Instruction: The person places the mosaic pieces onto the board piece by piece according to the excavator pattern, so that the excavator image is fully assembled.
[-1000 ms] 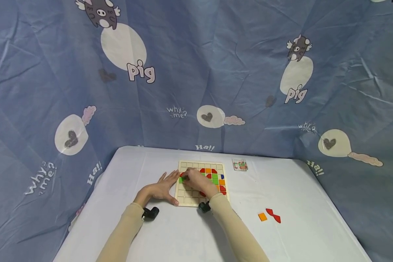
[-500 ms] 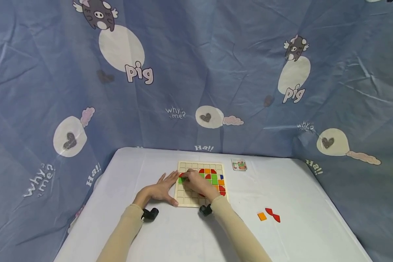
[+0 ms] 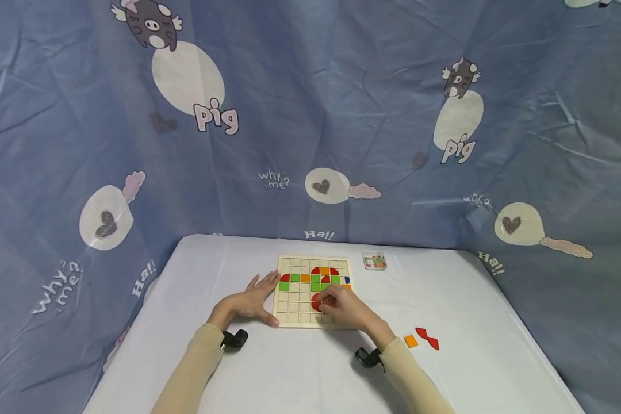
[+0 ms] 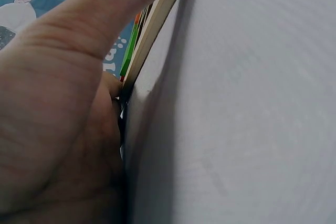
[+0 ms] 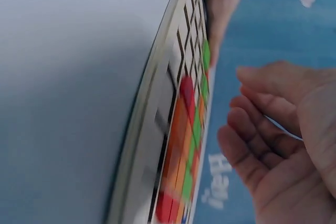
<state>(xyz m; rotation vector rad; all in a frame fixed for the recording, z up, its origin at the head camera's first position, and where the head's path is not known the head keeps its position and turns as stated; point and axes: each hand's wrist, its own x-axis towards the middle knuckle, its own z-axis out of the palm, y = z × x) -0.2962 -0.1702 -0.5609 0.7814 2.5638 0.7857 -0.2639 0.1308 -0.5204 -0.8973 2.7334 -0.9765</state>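
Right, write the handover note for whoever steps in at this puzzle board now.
Left hand: flat on the table, fingers straight against the left edge of the wooden grid board.
Right hand: over the board's near right part, fingers loosely curled, nothing visibly held.
Done: red, green and orange tiles fill part of the board's upper rows, and a red piece lies lower down.
Left: many cells are bare; an orange tile and red pieces lie loose on the table at right.

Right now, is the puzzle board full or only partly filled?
Partly filled: the board holds coloured tiles in its upper rows, while many squares remain bare.
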